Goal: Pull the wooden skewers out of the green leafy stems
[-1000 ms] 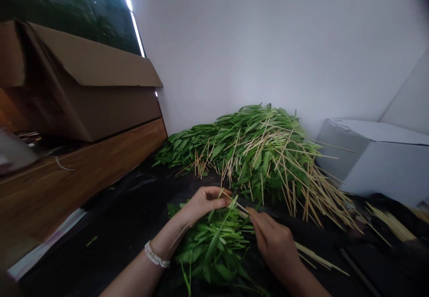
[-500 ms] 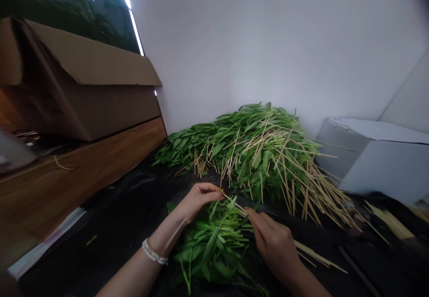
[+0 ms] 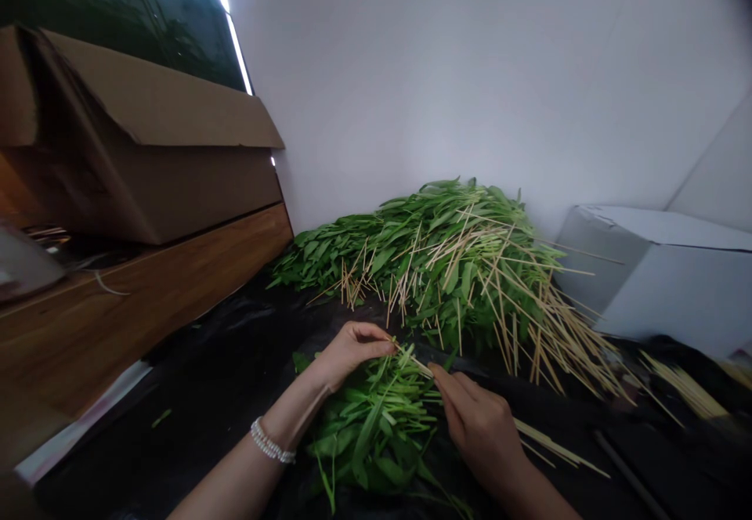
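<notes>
My left hand [image 3: 359, 352], with a pearl-like bracelet on its wrist, has thumb and index finger pinched on a small piece of green stem at the tip of a thin wooden skewer. The skewer [image 3: 418, 362] slants down to my right hand [image 3: 479, 418], whose fingers are closed around its other part. More pale skewers [image 3: 561, 449] stick out behind the right hand, apparently in the same grip. Under both hands lies a bunch of leafy green stems [image 3: 376, 434]. Exactly how stem and skewer meet is too small to make out.
A large heap of leafy greens [image 3: 405, 230] threaded with skewers lies against the wall. Loose skewers [image 3: 685, 387] lie at right, by a white box [image 3: 675, 285]. An open cardboard box [image 3: 193, 183] stands on a wooden ledge [image 3: 193, 277]. Black plastic sheeting [image 3: 235, 410] covers the surface.
My left fingertips have shifted very slightly right and down along the skewer. The right hand keeps nearly the same place and grip.
</notes>
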Action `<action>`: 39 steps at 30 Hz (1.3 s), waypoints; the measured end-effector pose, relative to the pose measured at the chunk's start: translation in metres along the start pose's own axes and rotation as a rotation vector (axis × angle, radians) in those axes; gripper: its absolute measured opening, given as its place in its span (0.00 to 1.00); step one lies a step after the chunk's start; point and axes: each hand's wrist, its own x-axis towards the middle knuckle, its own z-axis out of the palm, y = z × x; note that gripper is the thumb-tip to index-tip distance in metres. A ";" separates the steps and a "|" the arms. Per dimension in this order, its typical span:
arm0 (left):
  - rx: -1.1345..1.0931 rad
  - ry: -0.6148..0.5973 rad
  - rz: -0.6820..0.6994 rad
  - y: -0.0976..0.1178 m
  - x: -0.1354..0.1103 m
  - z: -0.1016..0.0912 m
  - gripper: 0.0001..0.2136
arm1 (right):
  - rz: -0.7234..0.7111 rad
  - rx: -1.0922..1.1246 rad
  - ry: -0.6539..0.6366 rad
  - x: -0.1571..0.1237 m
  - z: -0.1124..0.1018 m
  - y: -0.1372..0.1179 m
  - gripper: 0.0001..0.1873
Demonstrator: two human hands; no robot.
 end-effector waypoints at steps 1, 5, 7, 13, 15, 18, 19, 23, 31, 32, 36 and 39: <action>0.001 -0.005 -0.005 -0.001 0.000 0.002 0.09 | -0.004 -0.004 0.004 0.000 0.000 0.000 0.18; 0.009 -0.034 -0.025 -0.004 0.000 0.006 0.09 | -0.015 -0.001 0.012 0.000 0.003 -0.001 0.18; 0.008 -0.035 -0.024 -0.005 0.000 0.007 0.09 | -0.016 0.008 0.011 0.000 0.004 -0.002 0.18; 0.064 -0.124 0.006 -0.010 -0.002 0.010 0.08 | -0.041 0.016 -0.012 0.002 0.003 -0.005 0.17; 0.072 -0.143 0.026 -0.009 -0.002 0.010 0.09 | -0.047 0.004 -0.008 0.002 0.002 -0.003 0.17; 0.050 -0.123 0.065 -0.004 -0.001 0.005 0.11 | -0.006 -0.034 0.046 0.001 -0.001 0.005 0.16; 0.054 -0.101 0.085 -0.002 -0.001 0.003 0.12 | 0.023 -0.050 0.069 0.001 -0.003 0.009 0.16; 0.191 -0.086 0.147 0.004 0.000 -0.005 0.09 | 0.162 -0.089 0.149 0.002 -0.010 0.022 0.14; 0.465 -0.339 0.226 0.002 -0.009 0.001 0.09 | 0.257 -0.071 0.081 0.003 -0.011 0.020 0.14; 0.506 -0.340 0.234 0.001 -0.010 0.002 0.10 | 0.257 -0.076 0.081 0.003 -0.011 0.020 0.14; 0.765 -0.295 0.311 -0.005 -0.011 0.009 0.12 | 0.259 -0.079 0.083 0.004 -0.013 0.020 0.15; 0.850 -0.288 0.342 -0.006 -0.010 0.010 0.13 | 0.284 -0.108 0.142 0.007 -0.019 0.024 0.15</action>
